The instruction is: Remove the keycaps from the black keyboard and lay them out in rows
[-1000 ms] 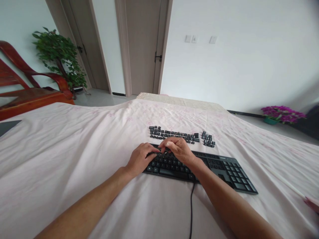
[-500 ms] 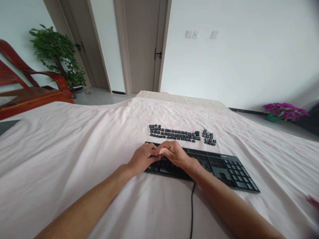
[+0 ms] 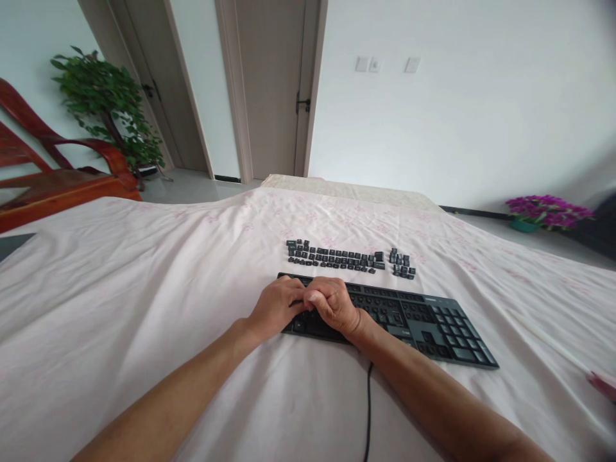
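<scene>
A black keyboard [image 3: 466, 337] lies on the pink-white cloth, with several keys off its middle section and the number pad still capped. My left hand [image 3: 276, 308] rests over its left end, fingers bent and pressed together. Against those fingertips, my right hand [image 3: 332, 305] is closed, thumb tucked along the curled fingers. Whatever the fingers grip is hidden behind them. Beyond the keyboard, loose black keycaps [image 3: 344, 259] lie in rows, and a smaller group of keycaps [image 3: 402, 263] sits to their right.
A black cable [image 3: 369, 410] runs from the keyboard toward me. The cloth [image 3: 192, 269] is wrinkled. A thin pale stick [image 3: 548, 340] lies to the right. Farther off stand a wooden chair [image 3: 113, 160], a green plant [image 3: 103, 102] and purple flowers [image 3: 548, 210].
My right hand has shifted slightly left and turned a little over the keyboard. My left hand keeps nearly the same place. The whole view has moved slightly.
</scene>
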A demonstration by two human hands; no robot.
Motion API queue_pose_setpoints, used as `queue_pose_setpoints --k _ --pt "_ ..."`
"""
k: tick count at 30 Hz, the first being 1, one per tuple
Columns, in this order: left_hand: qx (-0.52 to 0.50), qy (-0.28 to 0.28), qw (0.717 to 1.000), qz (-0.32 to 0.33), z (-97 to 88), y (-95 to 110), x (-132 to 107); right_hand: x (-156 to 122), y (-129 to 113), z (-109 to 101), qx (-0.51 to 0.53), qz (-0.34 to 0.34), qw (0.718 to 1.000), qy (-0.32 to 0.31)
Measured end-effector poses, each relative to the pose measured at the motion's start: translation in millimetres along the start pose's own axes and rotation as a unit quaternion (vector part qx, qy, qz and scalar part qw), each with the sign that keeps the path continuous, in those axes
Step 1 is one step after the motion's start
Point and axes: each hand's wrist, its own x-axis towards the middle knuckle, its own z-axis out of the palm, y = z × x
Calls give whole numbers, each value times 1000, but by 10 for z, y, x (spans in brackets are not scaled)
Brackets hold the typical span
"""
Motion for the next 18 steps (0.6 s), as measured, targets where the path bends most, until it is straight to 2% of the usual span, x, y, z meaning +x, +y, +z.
queue_pose_setpoints --k 5,10,12,15,18 --pt "-6 7 1000 21 11 27 -31 -41 -64 -11 10 -17 999 43" --pt "-9 -8 1000 8 30 51 -33 -55 -86 -1 39 20 995 92" --pt "-11 -13 1000 -12 25 59 -31 -61 -84 3 34 9 995 96" --pt "-54 -26 997 -42 -14 51 -40 -58 -74 -31 37 -17 991 127" --pt "-118 -52 990 -55 -74 10 -66 -23 -70 -131 21 0 988 153"
